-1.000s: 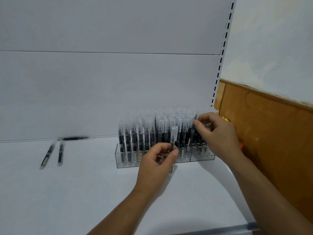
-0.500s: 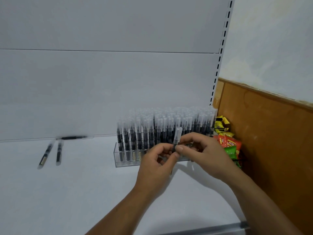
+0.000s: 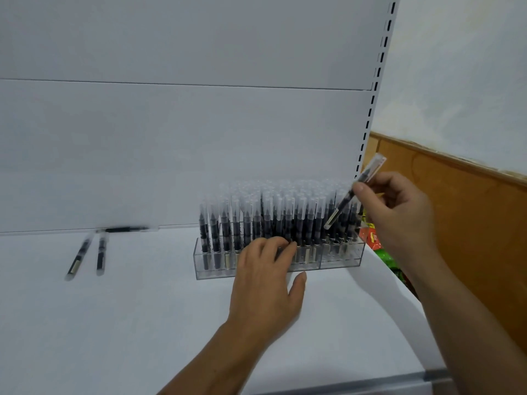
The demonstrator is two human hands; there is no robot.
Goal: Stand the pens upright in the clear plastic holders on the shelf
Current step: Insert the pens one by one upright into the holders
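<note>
Clear plastic holders stand on the white shelf, packed with several upright black pens with clear caps. My right hand pinches one pen, tilted, cap up and to the right, its lower end above the right end of the rows. My left hand rests against the front of the holders, fingers touching the front pens, holding nothing. Three loose pens lie at the left: two side by side and one along the back panel.
The white back panel rises behind the holders, with a slotted upright at its right edge. Colourful packets lie to the right of the shelf, below a brown wooden board. The shelf's front edge runs near the bottom.
My left hand passed the pen to my right hand, which raised it over the right end of the holders. My left hand dropped onto the front row.
</note>
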